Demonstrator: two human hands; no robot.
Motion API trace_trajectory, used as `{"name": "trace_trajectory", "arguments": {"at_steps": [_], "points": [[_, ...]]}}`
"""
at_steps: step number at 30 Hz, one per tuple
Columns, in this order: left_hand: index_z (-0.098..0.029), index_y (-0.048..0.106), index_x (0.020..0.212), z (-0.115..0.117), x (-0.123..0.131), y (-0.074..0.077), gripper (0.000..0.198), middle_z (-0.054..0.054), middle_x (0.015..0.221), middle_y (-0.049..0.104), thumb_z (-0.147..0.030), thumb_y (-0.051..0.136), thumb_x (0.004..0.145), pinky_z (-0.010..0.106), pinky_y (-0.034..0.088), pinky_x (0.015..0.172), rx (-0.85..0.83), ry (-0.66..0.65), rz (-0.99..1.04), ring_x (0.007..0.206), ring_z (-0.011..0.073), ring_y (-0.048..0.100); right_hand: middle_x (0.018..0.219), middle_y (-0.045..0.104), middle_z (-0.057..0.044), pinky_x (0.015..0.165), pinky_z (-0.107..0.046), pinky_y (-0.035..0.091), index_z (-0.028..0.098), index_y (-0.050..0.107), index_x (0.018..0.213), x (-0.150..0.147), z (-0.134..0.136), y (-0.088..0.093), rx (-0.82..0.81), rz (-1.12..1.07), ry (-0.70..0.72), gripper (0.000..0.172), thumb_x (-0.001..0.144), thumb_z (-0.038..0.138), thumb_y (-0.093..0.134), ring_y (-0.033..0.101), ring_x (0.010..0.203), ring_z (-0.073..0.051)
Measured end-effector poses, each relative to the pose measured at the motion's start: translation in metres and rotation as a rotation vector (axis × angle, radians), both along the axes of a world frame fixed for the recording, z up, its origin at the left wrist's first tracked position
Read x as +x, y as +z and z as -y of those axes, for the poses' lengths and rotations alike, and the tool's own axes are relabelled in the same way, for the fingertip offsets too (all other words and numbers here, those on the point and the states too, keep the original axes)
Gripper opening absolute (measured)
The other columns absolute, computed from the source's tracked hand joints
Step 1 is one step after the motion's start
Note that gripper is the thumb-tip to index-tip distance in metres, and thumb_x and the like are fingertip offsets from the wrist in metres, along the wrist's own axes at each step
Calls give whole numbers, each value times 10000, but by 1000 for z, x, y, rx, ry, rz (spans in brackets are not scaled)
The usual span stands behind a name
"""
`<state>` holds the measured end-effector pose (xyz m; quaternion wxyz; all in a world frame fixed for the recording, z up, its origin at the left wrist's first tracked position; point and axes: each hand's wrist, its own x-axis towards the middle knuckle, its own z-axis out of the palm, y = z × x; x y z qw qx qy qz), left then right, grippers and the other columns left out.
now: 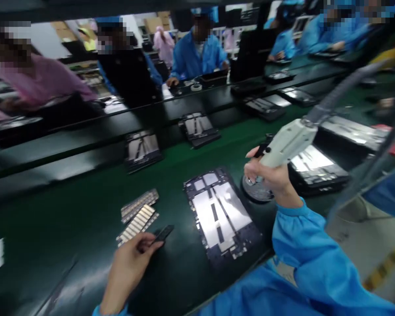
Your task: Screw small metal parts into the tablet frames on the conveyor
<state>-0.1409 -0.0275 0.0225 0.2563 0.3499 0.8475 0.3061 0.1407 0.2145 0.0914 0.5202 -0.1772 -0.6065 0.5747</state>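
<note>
My left hand (131, 256) is closed in a pinch on a small dark flat part (163, 232) near the front of the green bench. Just beyond it lie two strips of small metal pieces (138, 213). My right hand (270, 177) is wrapped round a white electric screwdriver (288, 140) with a grey hose, its tip down over a round dark dish (255, 191). Between my hands lies a dark frame with shiny silver panels (220, 215), flat on the bench.
More frames (141, 149) (199, 127) ride the green belt beyond. Another frame (316, 164) sits to the right of the dish. People in blue and pink coats work at black stands across the line. A tape roll (196, 87) lies on the far bench.
</note>
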Motion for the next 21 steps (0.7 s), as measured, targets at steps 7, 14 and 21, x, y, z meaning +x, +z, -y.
{"name": "trace_trajectory", "arguments": {"at_steps": [7,14,21], "points": [[-173,693,684,-26,3,12,564,42,626,691,-650,756,391,280,474,580,-199,-143,228,614,205,625,420,556,75,393,-260,441,180,592,800,20,-36,-42,-69,30,-277,238,666,248,777,495,334,-103],[-236,705,639,-24,-6,0,491,33,697,701,-696,660,473,312,455,645,-228,-241,-133,682,239,622,432,554,63,410,-282,445,164,635,839,6,-48,-49,-96,99,-331,244,650,256,759,500,358,-118],[-269,648,590,-19,-17,-8,450,-11,545,608,-713,617,528,304,417,598,-336,-280,-289,546,213,536,424,548,65,430,-299,464,150,643,864,3,-53,-49,-107,116,-336,283,637,279,751,499,359,-122]]}}
